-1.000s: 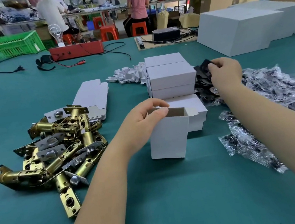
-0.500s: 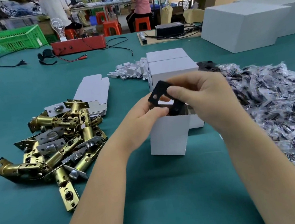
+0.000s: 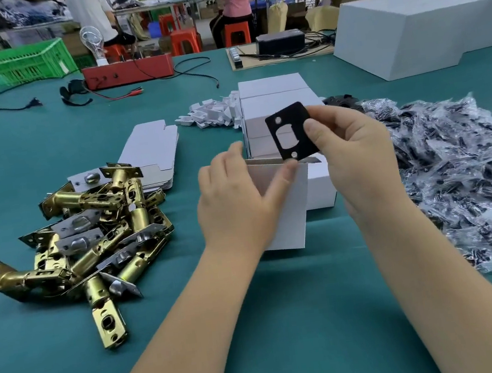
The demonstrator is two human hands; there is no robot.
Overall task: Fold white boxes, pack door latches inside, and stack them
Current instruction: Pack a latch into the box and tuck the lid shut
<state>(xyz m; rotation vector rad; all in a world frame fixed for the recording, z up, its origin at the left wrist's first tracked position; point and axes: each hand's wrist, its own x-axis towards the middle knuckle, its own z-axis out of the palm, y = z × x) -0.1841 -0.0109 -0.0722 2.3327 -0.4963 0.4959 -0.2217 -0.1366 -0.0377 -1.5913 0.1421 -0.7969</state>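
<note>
An upright white box [image 3: 292, 211] stands open-topped on the green table. My left hand [image 3: 234, 200] grips its left side, thumb on the front wall. My right hand [image 3: 355, 154] pinches a black strike plate [image 3: 292, 131] with two screw holes and a centre slot, held upright just above the box's open top. Behind it rises a stack of closed white boxes [image 3: 274, 102]. A pile of brass door latches [image 3: 89, 233] lies to the left. Flat unfolded box blanks [image 3: 152, 151] lie behind the latches.
A heap of clear bags with black parts [image 3: 460, 178] covers the table's right side. Small white cardboard inserts [image 3: 211, 114] lie behind the stack. Large white cartons [image 3: 411, 29], a red device [image 3: 128, 70] with cables and a green crate [image 3: 6, 65] stand at the far edge. People sit beyond.
My right hand reached into the pile at the right, took a black strike plate and brought it over the open box. The plate now stands more upright. My left hand stayed on the box.
</note>
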